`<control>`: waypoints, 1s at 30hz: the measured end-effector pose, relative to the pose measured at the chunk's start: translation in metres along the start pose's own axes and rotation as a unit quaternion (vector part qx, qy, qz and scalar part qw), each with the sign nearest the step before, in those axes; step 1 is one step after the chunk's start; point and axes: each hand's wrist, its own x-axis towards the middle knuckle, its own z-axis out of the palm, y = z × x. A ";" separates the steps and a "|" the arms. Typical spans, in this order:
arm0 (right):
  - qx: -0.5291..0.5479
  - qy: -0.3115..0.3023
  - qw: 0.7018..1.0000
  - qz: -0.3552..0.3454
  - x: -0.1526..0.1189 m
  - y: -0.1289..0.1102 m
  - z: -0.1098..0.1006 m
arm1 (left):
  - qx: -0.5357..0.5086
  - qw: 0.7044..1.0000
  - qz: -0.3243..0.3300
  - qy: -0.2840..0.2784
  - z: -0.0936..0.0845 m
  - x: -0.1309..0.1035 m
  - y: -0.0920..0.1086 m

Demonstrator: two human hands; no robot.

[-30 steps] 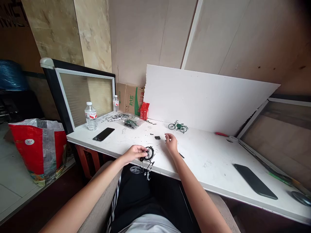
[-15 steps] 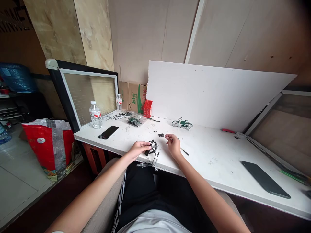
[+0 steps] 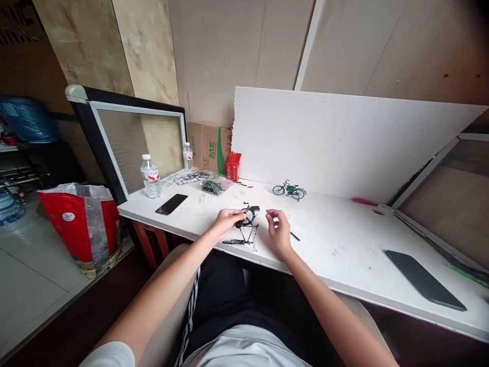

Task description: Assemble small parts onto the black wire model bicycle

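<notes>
Lying inside 1 clear bag [image 3: 226, 186]: green parts [image 3: 211, 187]

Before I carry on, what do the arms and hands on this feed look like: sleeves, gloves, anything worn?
Two bare human hands: the left hand and right hand show no gloves, and no watch or bracelet shows at either wrist. A whitish sleeve ends near the left elbow; the right sleeve is out of view. No cables show.

A plastic-looking finish was shown by the black model bicycle [image 3: 252, 234] at centre. Left of centre, clear plastic was seen in the nearer bottle [image 3: 152, 183], gloss on the phone [image 3: 171, 204]; the desk [image 3: 336, 229] was smoothly surfaced but scuffed.
</notes>
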 end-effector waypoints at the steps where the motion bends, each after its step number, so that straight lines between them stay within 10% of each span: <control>1: 0.006 0.009 1.000 0.005 -0.001 0.000 0.000 | -0.008 1.000 -0.002 0.001 0.000 -0.001 -0.005; 30: -0.061 -0.098 0.981 -0.158 -0.012 -0.017 0.001 | 0.063 0.995 0.080 0.005 0.014 -0.020 -0.007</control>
